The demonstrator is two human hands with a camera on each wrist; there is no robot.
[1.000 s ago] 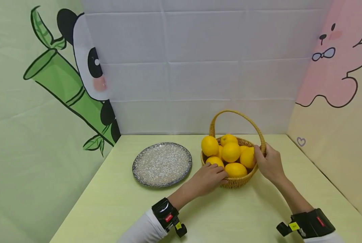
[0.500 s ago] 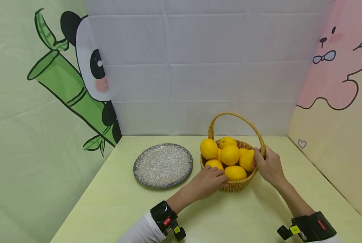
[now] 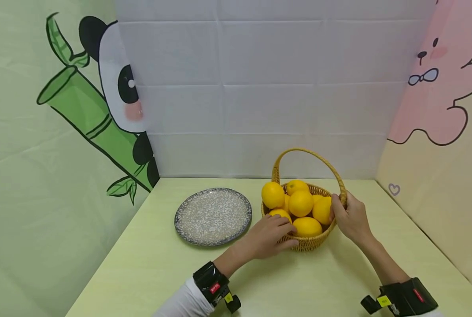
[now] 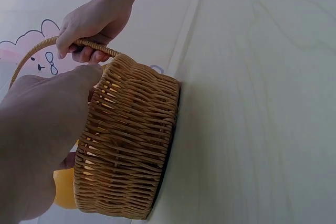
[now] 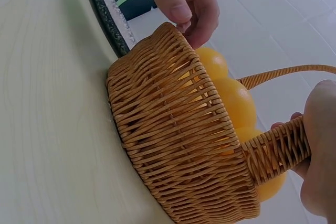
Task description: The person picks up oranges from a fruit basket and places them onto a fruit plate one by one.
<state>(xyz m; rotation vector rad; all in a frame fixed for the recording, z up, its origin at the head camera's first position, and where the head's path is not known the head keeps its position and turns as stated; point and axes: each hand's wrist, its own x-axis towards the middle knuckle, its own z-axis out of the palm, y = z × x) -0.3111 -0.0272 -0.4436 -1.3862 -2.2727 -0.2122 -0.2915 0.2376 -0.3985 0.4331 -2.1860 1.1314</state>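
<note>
A wicker basket [image 3: 306,245] heaped with several yellow lemons [image 3: 300,203] stands on the table in the head view. At its right side my right hand [image 3: 352,218] grips the base of the arched handle [image 3: 322,161]. My left hand [image 3: 268,235] is at the front-left rim, its fingers reaching over a lemon [image 3: 278,214] inside. The left thumb lies apart from the fingers, by the rim. Seen from the right wrist, the left fingertips go down behind the rim, so their hold on a lemon or the basket is hidden.
Left of the basket lies a speckled grey plate [image 3: 213,216] with a dark rim. A pale table [image 3: 149,268] runs back to a white wall sheet [image 3: 259,105]. Side walls carry panda and pink bear drawings.
The left thumb has spread slightly away from the fingers. The right hand keeps its grip on the handle. The whole head view has shifted slightly.
</note>
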